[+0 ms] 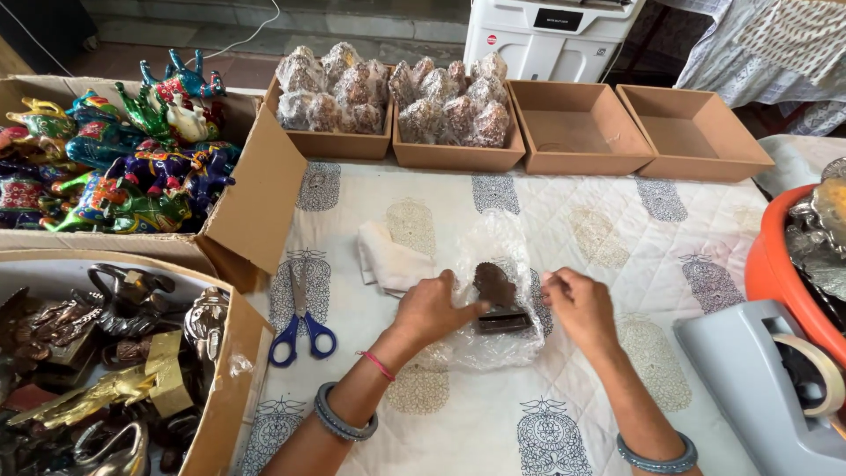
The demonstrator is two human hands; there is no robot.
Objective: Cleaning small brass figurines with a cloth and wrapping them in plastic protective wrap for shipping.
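On the quilted printed surface point(617, 229), your left hand point(432, 308) and right hand point(577, 304) pinch clear bubble wrap point(498, 247) around a small dark-brown metal figurine point(495, 291), still half uncovered; two trays already hold wrapped pieces.

1. Clear plastic wrap point(498, 291) lies crinkled at mid-table, under both hands.
2. Four shallow brown boxes line the far edge: two point(339, 141) point(458, 154) filled with wrapped bundles, two point(577, 132) point(696, 132) bare inside.
3. Big cardboard carton point(260, 198) on the left, flap open, holds painted figures.
4. Second carton point(233, 370) nearer, holding metal figures.
5. Dark small screen point(558, 19) on the white machine behind.
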